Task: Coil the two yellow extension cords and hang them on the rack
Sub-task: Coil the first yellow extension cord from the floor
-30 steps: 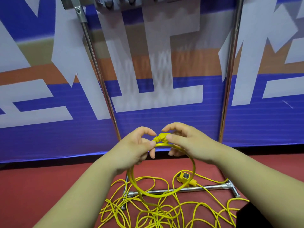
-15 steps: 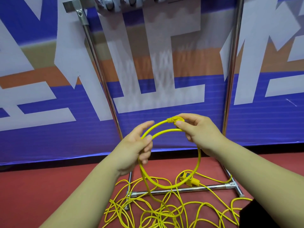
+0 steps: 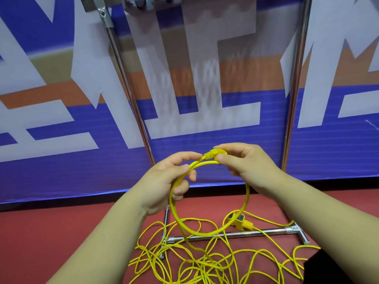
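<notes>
Yellow plug (image 3: 215, 154) was pinched between the thumb and forefinger of the right hand (image 3: 248, 167). Those fingertips (image 3: 223, 160) were closed tight on it, with the remaining fingers loosely bent behind.

The left hand (image 3: 162, 181) gripped the cord just beside the plug. Its thumb and index finger were closed round two strands lying side by side, and its lower fingers curled inside the ring.

Both hands were held up in front of the chest and together supported one cord loop (image 3: 247, 198), which hung roughly round. The plug sat at 12 o'clock on the loop and the left hand's grip at 10 to 11 o'clock. From about 7 o'clock a strand dropped from the loop to the floor.

Below lay the loose cord (image 3: 184, 263), a tangle spread from 5 to 7 o'clock of the view. I could not tell which strands belonged to which cord.

A yellow socket end (image 3: 239, 220) lay at 4 o'clock of the loop, just beside the base bar of the rack (image 3: 256, 234).

The rack's two chrome uprights rose toward 11 and 1 o'clock. Nothing hung on the part of the rack in sight.

Behind it stood a blue, white and orange banner (image 3: 205, 124). The floor (image 3: 61, 232) was red.
</notes>
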`<state>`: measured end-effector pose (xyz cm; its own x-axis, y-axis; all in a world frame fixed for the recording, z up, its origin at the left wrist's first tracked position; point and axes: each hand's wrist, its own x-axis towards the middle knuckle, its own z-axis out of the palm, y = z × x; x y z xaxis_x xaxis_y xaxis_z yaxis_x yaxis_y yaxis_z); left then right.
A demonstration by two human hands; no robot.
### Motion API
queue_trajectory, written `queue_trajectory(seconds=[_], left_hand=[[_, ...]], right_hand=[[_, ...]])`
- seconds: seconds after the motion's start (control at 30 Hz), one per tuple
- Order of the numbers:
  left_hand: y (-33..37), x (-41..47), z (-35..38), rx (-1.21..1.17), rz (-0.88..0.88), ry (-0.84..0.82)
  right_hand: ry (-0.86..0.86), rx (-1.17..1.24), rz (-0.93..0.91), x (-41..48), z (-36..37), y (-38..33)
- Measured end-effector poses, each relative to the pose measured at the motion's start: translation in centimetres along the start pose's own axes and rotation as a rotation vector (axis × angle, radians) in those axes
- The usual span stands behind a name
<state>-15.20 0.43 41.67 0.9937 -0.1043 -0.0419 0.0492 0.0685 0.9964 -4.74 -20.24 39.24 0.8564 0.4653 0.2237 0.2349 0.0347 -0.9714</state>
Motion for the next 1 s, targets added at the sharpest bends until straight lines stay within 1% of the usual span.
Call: queue_trajectory(seconds=[0.1, 0.13, 0.2, 0.27, 0.33, 0.4, 0.43, 0.47, 0.53, 0.6, 0.67, 0.77, 0.9, 1.0], left_hand=[[0.1, -0.2, 0.3, 0.059, -0.048, -0.074], [0.1, -0.2, 0.3, 0.081, -0.057, -0.070], [0.3, -0.1, 0.1, 0.081, -0.042, 0.002], [0.5, 0.1, -0.4, -0.006, 0.023, 0.108], [0.8, 0.2, -1.0, -0.138, 0.087, 0.214], [0.9, 0.3, -1.6, -0.265, 0.142, 0.284], [1.0, 0.3, -1.8, -0.312, 0.166, 0.305], [1.1, 0.3, -1.9, -0.347, 0.186, 0.320], [1.3, 0.2, -2.1, -0.393, 0.216, 0.336], [1.6, 0.1, -2.2, -0.408, 0.238, 0.356], [1.9, -0.1, -2.3, -0.417, 0.259, 0.381], [2.3, -0.4, -2.8, -0.472, 0.267, 0.416], [2.7, -1.1, -3.9, -0.559, 0.267, 0.449], [2.5, -1.8, -5.7, -0.547, 0.271, 0.491]], right_hand=[[-0.059, -0.016, -0.010, -0.1, 0.5, 0.1], [-0.070, -0.014, -0.011, -0.1, 0.6, 0.2], [-0.062, -0.030, -0.015, 0.0, 0.6, 0.4], [0.004, -0.095, -0.003, 0.2, 0.5, 1.0], [0.134, -0.155, 0.012, 0.2, 0.6, 1.5], [0.256, -0.194, 0.009, -0.1, 1.3, 1.8], [0.269, -0.190, 0.021, -0.2, 1.9, 2.0], [0.233, -0.144, 0.051, -0.4, 2.6, 2.3], [0.066, -0.017, 0.141, -1.0, 4.4, 3.3], [-0.123, 0.003, 0.199, -1.6, 6.2, 4.5], [-0.263, -0.005, 0.220, -2.1, 7.6, 5.6], [-0.381, -0.011, 0.275, -2.4, 9.4, 6.9], [-0.550, 0.150, 0.346, -2.5, 10.7, 7.3], [-0.567, 0.181, 0.350, -1.9, 9.8, 6.5]])
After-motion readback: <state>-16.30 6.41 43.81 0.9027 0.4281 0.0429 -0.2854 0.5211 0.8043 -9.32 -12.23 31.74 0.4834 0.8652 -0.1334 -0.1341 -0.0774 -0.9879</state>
